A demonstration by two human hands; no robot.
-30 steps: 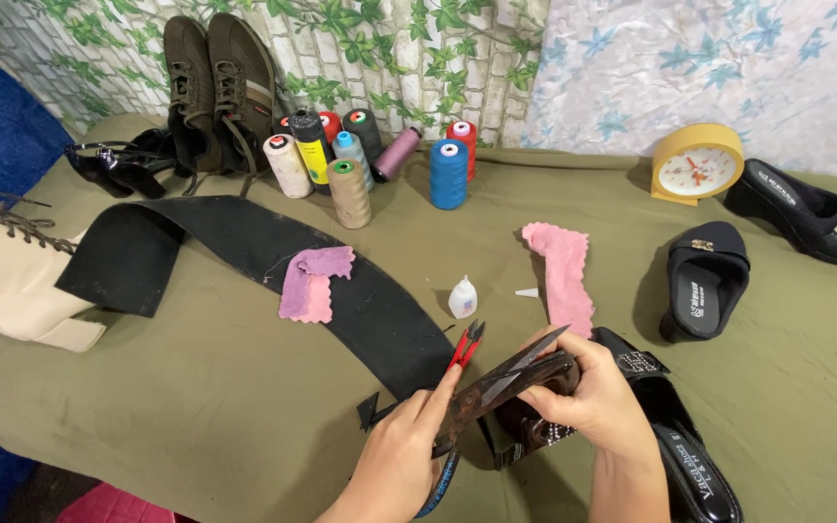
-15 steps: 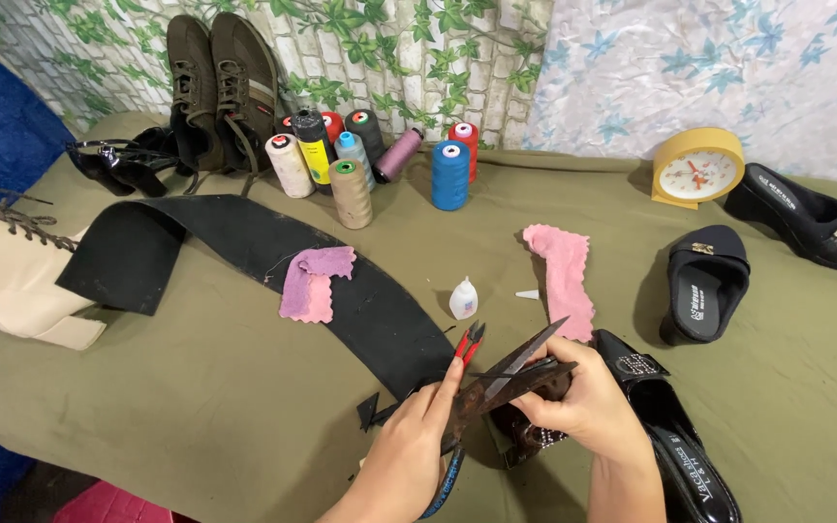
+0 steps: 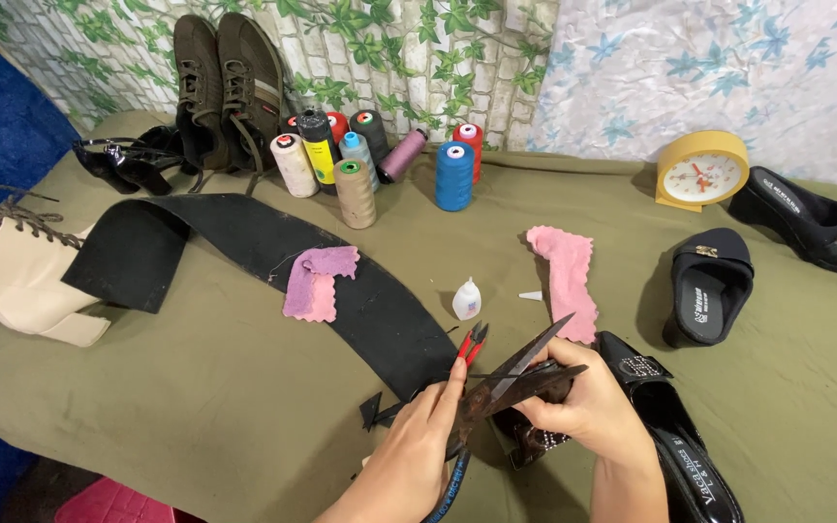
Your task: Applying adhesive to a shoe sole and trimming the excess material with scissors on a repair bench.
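Observation:
My left hand [image 3: 417, 447] grips a pair of dark scissors [image 3: 520, 363] with blue handles, blades apart and pointing up to the right. My right hand [image 3: 588, 405] pinches a small dark piece of material [image 3: 544, 380] that lies between the blades. Under the right hand sits a black studded strap piece [image 3: 533, 444]. A black flat shoe [image 3: 675, 436] lies just right of that hand. Small red-handled nippers [image 3: 472, 341] rest beside the end of a long black fabric strip [image 3: 273, 257].
Several thread cones [image 3: 356, 192] stand at the back, with brown sneakers [image 3: 230, 82] behind them. On the green cloth lie pink cloths [image 3: 566, 276], a purple cloth [image 3: 314, 281] and a small glue bottle [image 3: 467, 298]. A yellow clock [image 3: 701, 169], a black slipper [image 3: 709, 283] and a cream boot [image 3: 12, 276] sit around the edges.
The dark piece has turned from a broad flat face to edge-on, and the scissor blades now stand open around it. Both hands stay at the same spot.

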